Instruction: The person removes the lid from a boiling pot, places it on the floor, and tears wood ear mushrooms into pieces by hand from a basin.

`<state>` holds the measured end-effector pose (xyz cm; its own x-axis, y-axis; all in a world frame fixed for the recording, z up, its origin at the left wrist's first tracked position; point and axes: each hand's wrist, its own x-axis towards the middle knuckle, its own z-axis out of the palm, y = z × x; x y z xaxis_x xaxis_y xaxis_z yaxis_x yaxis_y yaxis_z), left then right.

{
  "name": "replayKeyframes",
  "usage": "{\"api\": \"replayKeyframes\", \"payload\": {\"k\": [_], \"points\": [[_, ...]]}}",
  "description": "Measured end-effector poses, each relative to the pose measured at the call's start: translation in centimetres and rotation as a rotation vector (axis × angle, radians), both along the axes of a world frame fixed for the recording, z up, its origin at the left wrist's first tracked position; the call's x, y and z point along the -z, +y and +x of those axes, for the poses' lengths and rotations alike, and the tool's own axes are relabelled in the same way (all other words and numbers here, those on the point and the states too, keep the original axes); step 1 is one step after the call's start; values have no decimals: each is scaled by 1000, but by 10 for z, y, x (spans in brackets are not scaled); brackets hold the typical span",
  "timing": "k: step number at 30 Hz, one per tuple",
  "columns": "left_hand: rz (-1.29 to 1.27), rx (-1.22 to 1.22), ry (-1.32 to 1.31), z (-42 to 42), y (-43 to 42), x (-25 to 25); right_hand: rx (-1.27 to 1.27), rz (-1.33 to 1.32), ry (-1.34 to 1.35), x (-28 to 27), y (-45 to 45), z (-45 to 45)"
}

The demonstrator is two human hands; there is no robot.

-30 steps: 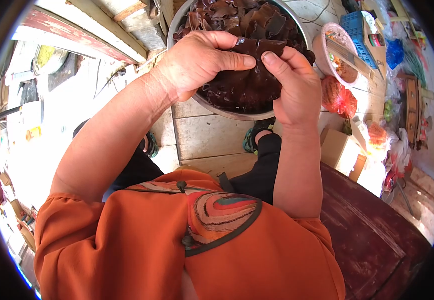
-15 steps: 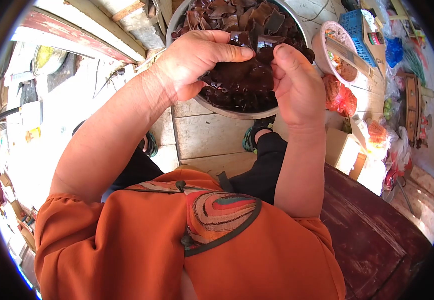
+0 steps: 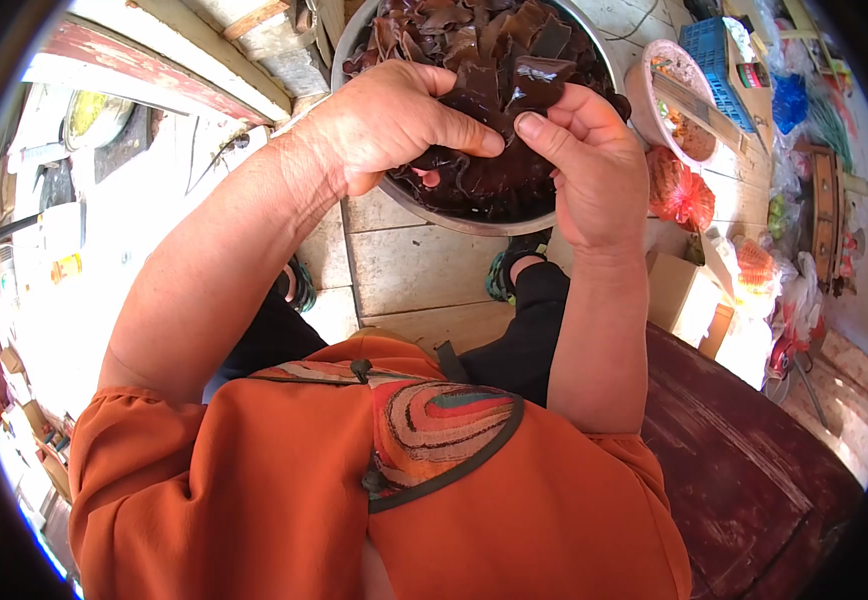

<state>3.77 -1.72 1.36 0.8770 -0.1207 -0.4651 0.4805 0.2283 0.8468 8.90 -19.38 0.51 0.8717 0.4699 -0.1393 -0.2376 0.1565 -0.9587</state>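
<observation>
A large metal basin (image 3: 474,228) on the floor holds a heap of wet, dark brown wood ear mushrooms (image 3: 444,30). Above the heap, a glossy piece of wood ear (image 3: 534,85) is pinched between both hands. My left hand (image 3: 394,118) grips its left part, with the thumb pressed on top near the middle. On the opposite side my right hand (image 3: 594,150) is closed on it, thumb on the upper face and fingers curled behind. The two thumbs are close together. The piece's lower edge blends into the heap, so its full outline is hard to make out.
Right of the basin stands a pink tub (image 3: 644,100) with scraps and a flat blade-like strip across it. Beside that are a blue crate (image 3: 709,70), a red mesh bag (image 3: 682,190) and an open cardboard box (image 3: 682,300). A dark red wooden surface (image 3: 744,450) lies at my right.
The held piece has been lowered and bent or torn between the thumbs. My right thumb has moved down and left, and the broad flap below the hands no longer shows.
</observation>
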Motion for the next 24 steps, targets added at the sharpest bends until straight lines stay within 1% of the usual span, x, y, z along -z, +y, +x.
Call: {"api": "replayKeyframes", "payload": {"k": [1, 3, 4, 6, 8, 10, 14, 15, 16, 19, 23, 24], "points": [[23, -19, 7, 1, -1, 0, 0, 0, -1, 1, 1, 0], [2, -48, 19, 0, -2, 0, 51, 94, 0, 5, 2, 1], [-20, -77, 32, 0, -2, 0, 51, 94, -1, 7, 1, 1], [-35, -112, 29, 0, -3, 1, 159, 49, 47, 11, 0, 3], [-51, -146, 25, -1, -2, 2, 157, 69, 38, 10, -1, 5], [-139, -143, 8, -1, 0, 2, 156, 90, 29, 8, -1, 5], [-137, -72, 39, 0, 5, 4, 208, 139, 77, 4, 1, 6], [-103, -109, 45, 0, 2, 4, 234, 173, 104, 3, 0, 7], [-70, -146, 50, -1, 0, 3, 206, 226, 106, 3, -2, 8], [-64, -158, 44, -1, 1, 1, 233, 294, 122, 6, -7, 13], [-130, -179, 27, 1, 13, 7, 313, 299, 112, 4, -13, 20], [-190, -208, 33, 3, 15, 10, 352, 240, 111, 3, -14, 20]]}}
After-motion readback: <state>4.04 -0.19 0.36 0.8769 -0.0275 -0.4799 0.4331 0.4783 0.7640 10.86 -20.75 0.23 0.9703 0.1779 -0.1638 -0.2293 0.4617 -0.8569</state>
